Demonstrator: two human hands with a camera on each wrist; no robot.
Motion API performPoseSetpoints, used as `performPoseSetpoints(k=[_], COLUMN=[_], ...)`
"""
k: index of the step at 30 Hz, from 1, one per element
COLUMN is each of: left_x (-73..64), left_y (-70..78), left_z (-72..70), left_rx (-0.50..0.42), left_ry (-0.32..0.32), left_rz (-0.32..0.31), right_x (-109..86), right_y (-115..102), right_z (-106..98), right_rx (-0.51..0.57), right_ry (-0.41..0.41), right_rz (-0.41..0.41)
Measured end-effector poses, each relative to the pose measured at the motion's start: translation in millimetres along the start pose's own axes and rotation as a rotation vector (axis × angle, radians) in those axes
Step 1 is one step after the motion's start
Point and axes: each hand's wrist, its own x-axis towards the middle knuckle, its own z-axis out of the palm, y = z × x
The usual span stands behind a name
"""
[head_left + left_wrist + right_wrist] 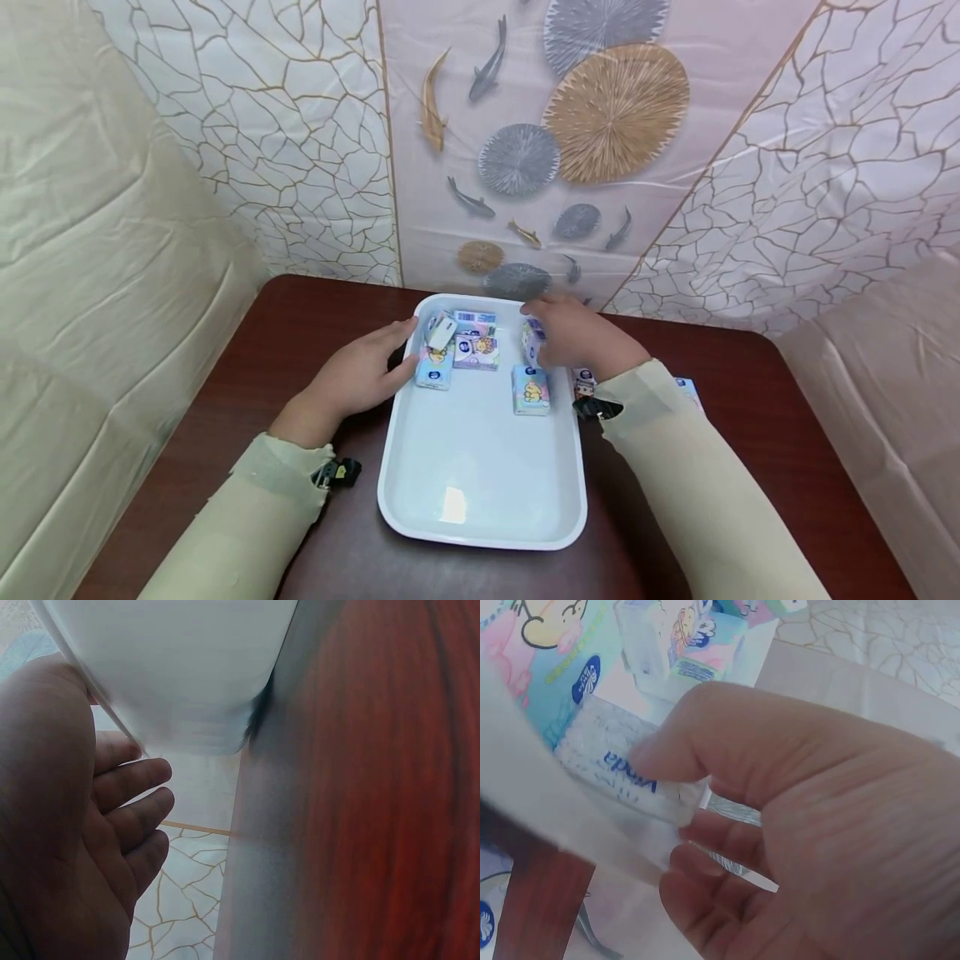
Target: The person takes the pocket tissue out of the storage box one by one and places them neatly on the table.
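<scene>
At the far right corner of the white tray [487, 467], my right hand [581, 337] pinches a small tissue pack [532, 340] between thumb and fingers. In the right wrist view the thumb presses the pack's white end, printed "Vinda" [604, 754]. A blue tissue pack [531, 390] lies just in front of it. My left hand [356, 375] rests at the tray's left rim with its fingers loosely extended. The left wrist view shows those fingers [135, 784] beside the tray's outer wall [180, 675].
Several tissue packs sit in the tray's far left part, including a purple one [476, 352], a blue one [435, 369] and a tilted one [441, 330] on top. Outside the tray, more packs [583, 383] lie near my right wrist on the dark wooden table [750, 433]. Patterned cloth hangs behind.
</scene>
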Motion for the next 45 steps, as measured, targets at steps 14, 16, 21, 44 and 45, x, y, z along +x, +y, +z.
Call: performPoseSetpoints(k=[14,16,21,44,45], left_x=[2.6,2.7,3.3,0.8,0.6], left_y=[4.6,4.0,2.5,0.7,0.6], left_z=[1.5,2.0,3.6,1.4,1.4], left_rx=[0.001,0.003,0.004,-0.009,-0.009], left_ry=[-0.004,-0.002,0.004,0.007,0.007], left_rz=[0.009,0.013,0.013,0.004,0.003], right_x=[10.3,10.6,10.1,2.7,1.7], right_y=[-4,-5,-8,-13,-13], right_z=[12,13,12,6,6], right_rx=[-0.217,-0.241,-0.279,-0.201,-0.189], right_ry=[-0.065,-0.063,-0.069,-0.096,-0.093], right_rz=[0.025,0.018,0.022,0.007,0.002])
